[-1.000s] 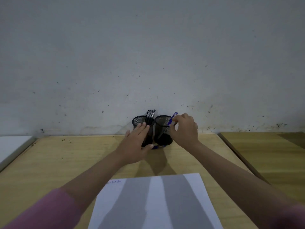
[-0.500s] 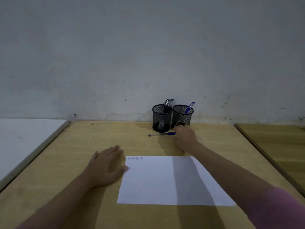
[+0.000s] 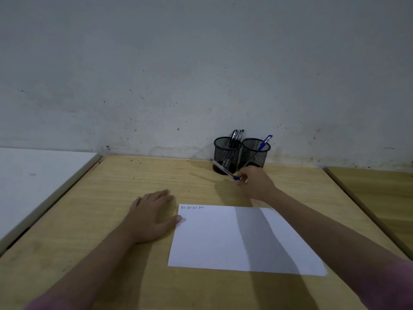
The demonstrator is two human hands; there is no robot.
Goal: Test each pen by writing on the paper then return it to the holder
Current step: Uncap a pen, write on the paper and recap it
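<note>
Two black mesh pen holders stand against the wall: the left holder (image 3: 226, 151) has three dark pens (image 3: 237, 135), the right holder (image 3: 255, 152) has one blue-capped pen (image 3: 264, 142). My right hand (image 3: 257, 183) grips a clear pen with blue ends (image 3: 223, 170) by its near end, lifted at a slant in front of the left holder. A white sheet of paper (image 3: 223, 240) lies on the table, with small blue scribbles (image 3: 192, 207) at its top left. My left hand (image 3: 152, 217) rests flat on the wood, thumb touching the paper's left edge.
The wooden table (image 3: 111, 198) reaches the grey wall. A white surface (image 3: 33, 175) adjoins it on the left, and another wooden tabletop (image 3: 380, 189) lies to the right across a narrow gap.
My left hand drew back from the holders and settled beside the paper. My right hand let go of the pen in the right holder, then picked the blue pen up off the table.
</note>
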